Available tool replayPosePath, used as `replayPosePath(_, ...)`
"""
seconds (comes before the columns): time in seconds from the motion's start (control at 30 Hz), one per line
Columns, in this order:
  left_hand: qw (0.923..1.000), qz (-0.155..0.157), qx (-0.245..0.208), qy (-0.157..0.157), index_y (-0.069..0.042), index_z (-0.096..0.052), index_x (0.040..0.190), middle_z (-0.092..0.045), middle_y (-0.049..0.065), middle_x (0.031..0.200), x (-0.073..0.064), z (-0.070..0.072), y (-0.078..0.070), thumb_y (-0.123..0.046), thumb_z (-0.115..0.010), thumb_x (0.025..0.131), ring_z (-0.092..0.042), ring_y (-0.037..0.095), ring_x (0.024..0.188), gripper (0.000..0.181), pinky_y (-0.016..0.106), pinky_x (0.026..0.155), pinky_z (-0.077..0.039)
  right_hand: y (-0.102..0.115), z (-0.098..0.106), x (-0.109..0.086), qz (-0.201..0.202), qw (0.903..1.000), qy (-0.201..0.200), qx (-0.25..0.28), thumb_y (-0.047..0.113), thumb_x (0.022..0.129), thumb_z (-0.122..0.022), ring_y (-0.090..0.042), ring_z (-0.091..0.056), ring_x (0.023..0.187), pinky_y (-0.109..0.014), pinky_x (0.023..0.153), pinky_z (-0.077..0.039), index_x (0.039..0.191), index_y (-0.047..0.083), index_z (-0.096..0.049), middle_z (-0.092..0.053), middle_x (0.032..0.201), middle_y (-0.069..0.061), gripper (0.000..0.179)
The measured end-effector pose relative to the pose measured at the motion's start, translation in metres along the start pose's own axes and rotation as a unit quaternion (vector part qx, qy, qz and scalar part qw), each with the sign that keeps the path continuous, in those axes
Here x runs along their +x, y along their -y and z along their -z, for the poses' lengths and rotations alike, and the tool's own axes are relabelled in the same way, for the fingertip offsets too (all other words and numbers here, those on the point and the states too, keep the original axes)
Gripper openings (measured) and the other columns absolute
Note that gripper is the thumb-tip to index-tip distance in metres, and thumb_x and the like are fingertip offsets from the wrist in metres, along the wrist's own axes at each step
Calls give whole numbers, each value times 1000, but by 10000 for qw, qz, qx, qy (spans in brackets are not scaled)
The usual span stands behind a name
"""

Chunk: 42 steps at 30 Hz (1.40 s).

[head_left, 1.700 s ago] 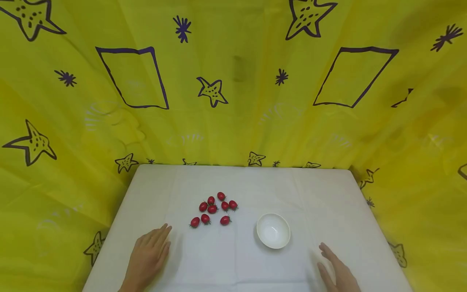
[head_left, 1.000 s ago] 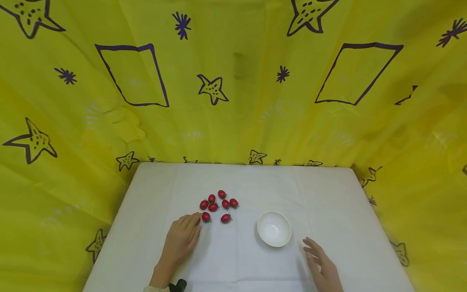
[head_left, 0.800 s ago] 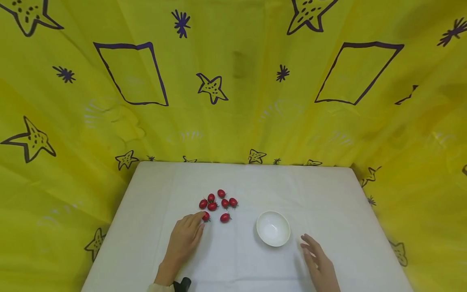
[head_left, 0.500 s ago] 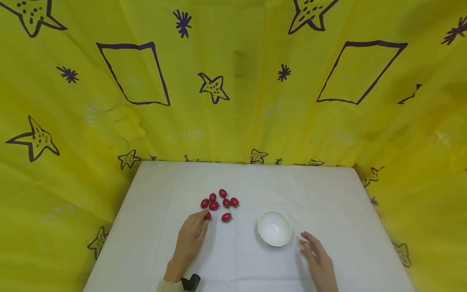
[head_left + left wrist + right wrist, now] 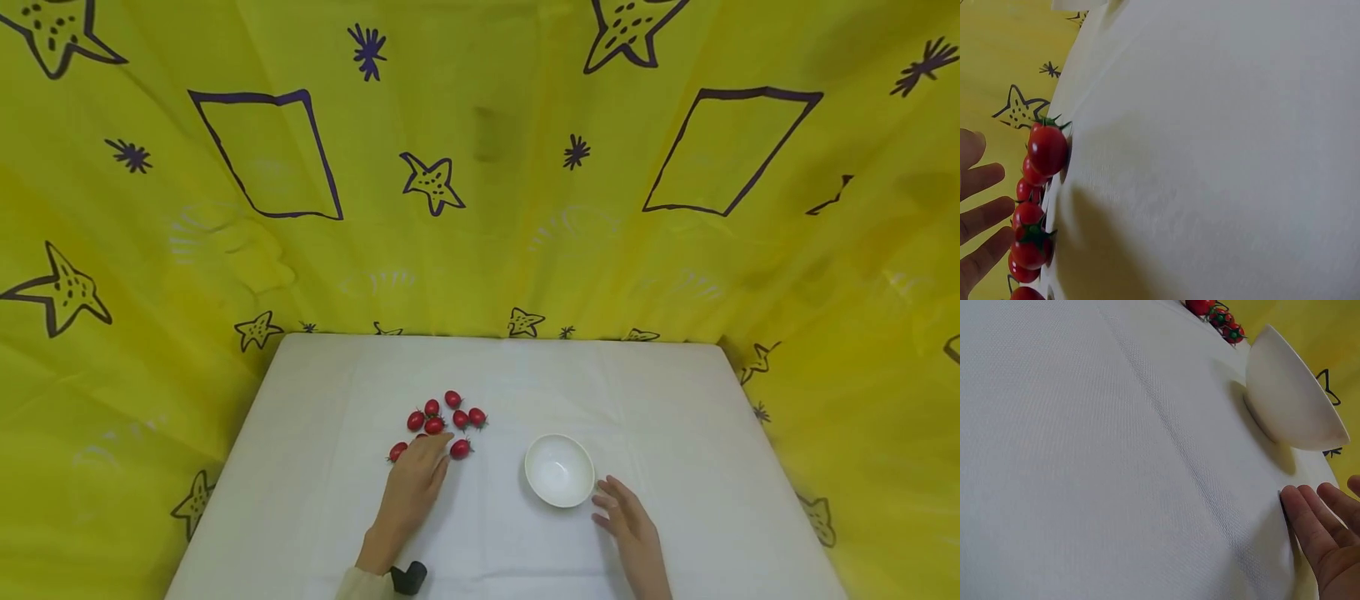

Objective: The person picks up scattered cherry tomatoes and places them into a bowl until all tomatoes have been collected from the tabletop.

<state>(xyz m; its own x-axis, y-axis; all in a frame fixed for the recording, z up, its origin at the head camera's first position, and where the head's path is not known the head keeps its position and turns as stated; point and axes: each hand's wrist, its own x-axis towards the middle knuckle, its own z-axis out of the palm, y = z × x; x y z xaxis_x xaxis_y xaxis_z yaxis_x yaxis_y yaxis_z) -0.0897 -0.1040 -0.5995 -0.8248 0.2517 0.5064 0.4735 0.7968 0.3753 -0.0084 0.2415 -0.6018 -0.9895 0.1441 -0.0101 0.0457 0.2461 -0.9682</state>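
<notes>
Red cherry tomatoes (image 5: pixel 434 426), with small green leafy tops, lie in a loose cluster left of centre on a table (image 5: pixel 675 417) covered in white cloth. A person's left hand (image 5: pixel 412 483) hangs palm-down over the near side of the cluster, its fingers extended and apart, with nothing in its grasp. One tomato shows at its left edge, another just beyond its fingertips to the right, and one is mostly hidden by the fingers; whether the hand touches any of them cannot be told. To the right of the tomatoes and well apart from them, a white bowl (image 5: pixel 559 471) stands upright on the cloth. Just beside its right side is the right hand (image 5: pixel 630 517), its fingers loosely extended and holding nothing; the right wrist view shows a gap between fingertips and bowl. A pale sleeve (image 5: pixel 366 585) and a black object (image 5: pixel 408 577) show at the left wrist. Yellow fabric (image 5: pixel 480 258) with dark drawn stars and four-sided outlines surrounds the table's far and side edges.
</notes>
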Motion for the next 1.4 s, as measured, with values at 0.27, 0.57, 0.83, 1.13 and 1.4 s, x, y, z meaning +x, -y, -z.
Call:
replayPosePath(0.27, 9997, -221, 141, 2, -11, -70, 126, -77, 3, 116, 5, -11, -7, -11, -87, 84, -73, 19, 106, 45, 34, 90, -62, 0, -13, 9, -426, 9983, -116, 391, 24, 113, -43, 13, -62, 108, -19, 88, -60, 155, -4, -38, -48, 152, -33, 51)
replayPosePath(0.57, 9987, 152, 170, 461, -12, -67, 134, -74, 4, 129, 2, -22, -17, -18, -83, 90, -71, 21, 114, 48, 36, 96, -61, 2, -25, 12, -741, 9920, -440, 919, 25, 112, -46, 11, -64, 104, -27, 84, -63, 152, -8, -42, -43, 153, -39, 51)
replayPosePath(0.83, 9976, 315, 221, 575, -14, -68, 131, -73, 3, 127, 2, -27, -21, -20, -83, 89, -71, 20, 107, 45, 35, 93, -61, 6, -32, 15, -1251, 9873, -307, 925, 34, 110, -51, 18, -56, 107, -31, 87, -64, 156, 1, -42, -38, 163, -28, 57)
replayPosePath(1.13, 9983, 208, 159, 513, -14, -72, 124, -72, 3, 125, 0, -36, -19, -13, -86, 85, -69, 20, 108, 42, 34, 93, -61, 12, -33, 19, -1148, 9881, -407, 940, 34, 110, -51, 19, -54, 108, -27, 89, -63, 155, 0, -41, -39, 161, -29, 57)
replayPosePath(1.4, 9988, 165, 198, 424, -14, -72, 121, -73, 2, 119, 0, -38, -14, -12, -86, 85, -70, 18, 106, 39, 31, 92, -61, 12, -37, 21, -1418, 9837, -471, 1002, 35, 110, -51, 4, -60, 119, -27, 91, -62, 156, 3, -42, -41, 161, -26, 57)
